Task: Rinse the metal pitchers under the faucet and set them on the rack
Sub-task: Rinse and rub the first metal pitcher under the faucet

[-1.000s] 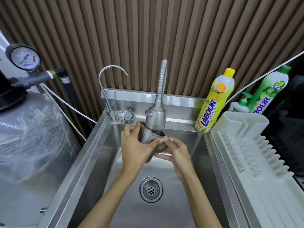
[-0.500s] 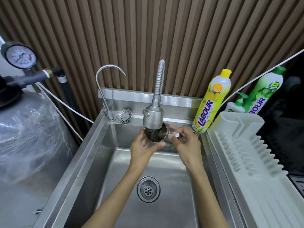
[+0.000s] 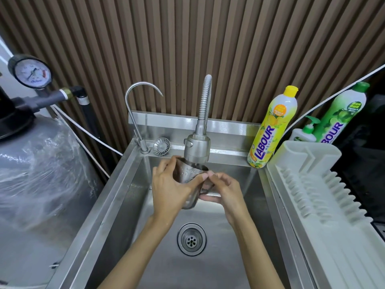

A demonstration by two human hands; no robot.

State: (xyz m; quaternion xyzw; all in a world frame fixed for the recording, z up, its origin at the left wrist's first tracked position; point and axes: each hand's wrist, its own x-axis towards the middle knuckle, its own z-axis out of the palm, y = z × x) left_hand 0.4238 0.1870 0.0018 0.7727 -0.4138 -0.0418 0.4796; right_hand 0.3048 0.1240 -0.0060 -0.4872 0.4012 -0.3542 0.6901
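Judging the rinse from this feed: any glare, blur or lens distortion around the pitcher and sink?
Head view, centre: the metal pitcher is sharp, faint markings visible on its wall. Head view, sink: soft glare streaks the back ledge, nothing blown out. Head view, edges: wide-angle distortion leans the yellow bottle and the wall slats outward. Head view overall: light even, shadows faint.

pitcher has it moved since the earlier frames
Yes. Against the faucet head, the pitcher has sunk slightly and turned: its mouth faced the camera, now it tilts up under the head.

yellow soap bottle (image 3: 273, 130), pressure gauge (image 3: 31, 73)
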